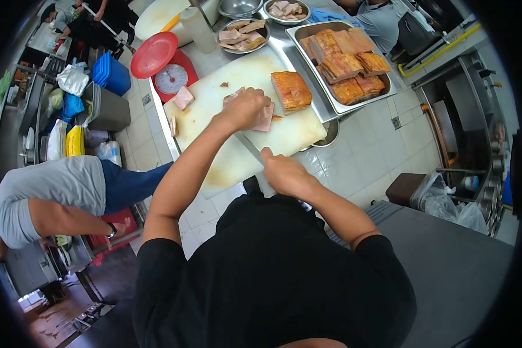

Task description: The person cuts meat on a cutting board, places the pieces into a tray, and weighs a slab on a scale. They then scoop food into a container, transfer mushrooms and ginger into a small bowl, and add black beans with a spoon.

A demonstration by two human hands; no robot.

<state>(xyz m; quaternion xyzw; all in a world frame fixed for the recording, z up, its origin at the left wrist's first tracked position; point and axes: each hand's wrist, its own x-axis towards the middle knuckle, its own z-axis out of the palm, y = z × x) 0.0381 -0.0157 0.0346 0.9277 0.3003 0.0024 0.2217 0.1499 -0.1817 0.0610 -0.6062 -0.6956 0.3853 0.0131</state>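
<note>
My left hand (pixel 246 108) is closed over pieces of pork (pixel 264 119) on a white cutting board (pixel 220 165); its fingertips are partly hidden. In my right hand (pixel 284 174) is the handle of a knife (pixel 250 147), its blade pointing up and left toward the meat under my left hand. A browned slab of roast pork belly (pixel 292 93) sits on the board to the right. One cut chunk of pork (pixel 184 98) lies at the board's left side, with a small strip (pixel 173 126) below it near the edge.
A metal tray (pixel 354 107) of browned pork slabs stands at right. Behind the board are a red scale (pixel 171 78), a squeeze bottle (pixel 198 30) and metal bowls of cut meat (pixel 242 36). A person in a grey shirt (pixel 58 188) bends at left; other people are farther back.
</note>
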